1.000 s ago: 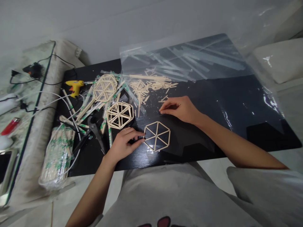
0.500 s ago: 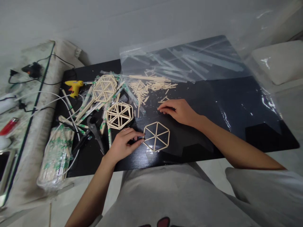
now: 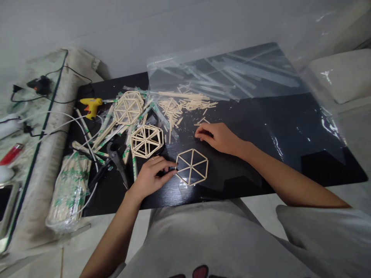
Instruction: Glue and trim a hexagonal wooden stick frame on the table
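Note:
A flat hexagonal stick frame [image 3: 191, 166] with spokes meeting at its centre lies on the black table. My left hand [image 3: 153, 172] pinches its left edge between thumb and fingers. My right hand [image 3: 218, 137] is above the frame and to its right, fingers bent and fingertips pressed together; what they hold, if anything, is too small to make out. Just beyond those fingertips lie a few short sticks [image 3: 202, 122]. A stacked wooden hexagon structure [image 3: 147, 141] stands beyond my left hand, and another hexagon structure [image 3: 128, 108] rests farther back on the left.
A heap of cut sticks [image 3: 185, 105] lies at mid-table. To the left are a yellow glue gun [image 3: 91, 107], dark-handled pliers [image 3: 117, 162] and a plastic bag of wrapped sticks [image 3: 71, 185]. Clear plastic sheeting [image 3: 226, 73] covers the table's back. White cables cross the left side.
My right hand has shifted very slightly right and toward me. My left hand and the hexagonal stick frame stay in place.

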Demonstrator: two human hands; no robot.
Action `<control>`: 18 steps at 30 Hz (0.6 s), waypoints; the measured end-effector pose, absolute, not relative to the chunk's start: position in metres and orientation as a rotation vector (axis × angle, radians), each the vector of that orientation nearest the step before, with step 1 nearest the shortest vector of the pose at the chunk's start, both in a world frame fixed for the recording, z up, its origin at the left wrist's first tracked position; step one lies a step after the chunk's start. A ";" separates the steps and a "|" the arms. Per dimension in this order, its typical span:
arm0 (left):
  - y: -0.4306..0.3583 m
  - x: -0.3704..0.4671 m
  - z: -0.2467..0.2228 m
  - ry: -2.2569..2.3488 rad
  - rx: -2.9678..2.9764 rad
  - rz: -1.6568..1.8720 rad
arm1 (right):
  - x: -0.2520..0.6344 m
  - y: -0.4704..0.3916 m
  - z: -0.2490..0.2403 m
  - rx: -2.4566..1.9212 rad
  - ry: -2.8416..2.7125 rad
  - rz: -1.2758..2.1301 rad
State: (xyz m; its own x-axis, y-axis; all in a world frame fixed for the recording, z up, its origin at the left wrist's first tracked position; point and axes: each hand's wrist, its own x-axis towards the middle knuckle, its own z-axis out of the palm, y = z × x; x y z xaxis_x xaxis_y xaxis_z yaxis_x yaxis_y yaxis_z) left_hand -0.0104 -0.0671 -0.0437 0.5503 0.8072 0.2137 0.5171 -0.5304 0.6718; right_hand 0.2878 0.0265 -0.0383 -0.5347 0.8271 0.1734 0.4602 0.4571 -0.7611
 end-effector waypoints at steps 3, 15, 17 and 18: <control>-0.067 -0.010 -0.044 1.069 2.239 0.696 | 0.287 0.025 -0.040 -1.102 -2.193 0.847; -0.067 -0.009 -0.041 1.063 2.241 0.698 | 0.286 0.024 -0.040 -1.072 -2.167 0.967; -0.067 -0.010 -0.041 1.067 2.238 0.696 | 0.286 0.025 -0.041 -1.036 -2.175 0.949; -0.067 -0.010 -0.042 1.070 2.236 0.692 | 0.286 0.025 -0.042 -1.014 -2.176 0.939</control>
State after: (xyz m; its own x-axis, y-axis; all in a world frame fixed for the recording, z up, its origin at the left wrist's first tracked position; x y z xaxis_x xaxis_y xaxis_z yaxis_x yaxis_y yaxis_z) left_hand -0.0097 -0.0673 -0.0418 0.5484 0.8102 0.2069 0.5212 -0.5247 0.6731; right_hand 0.2863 0.0252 -0.0419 -0.5594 0.8075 0.1870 0.4179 0.4696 -0.7777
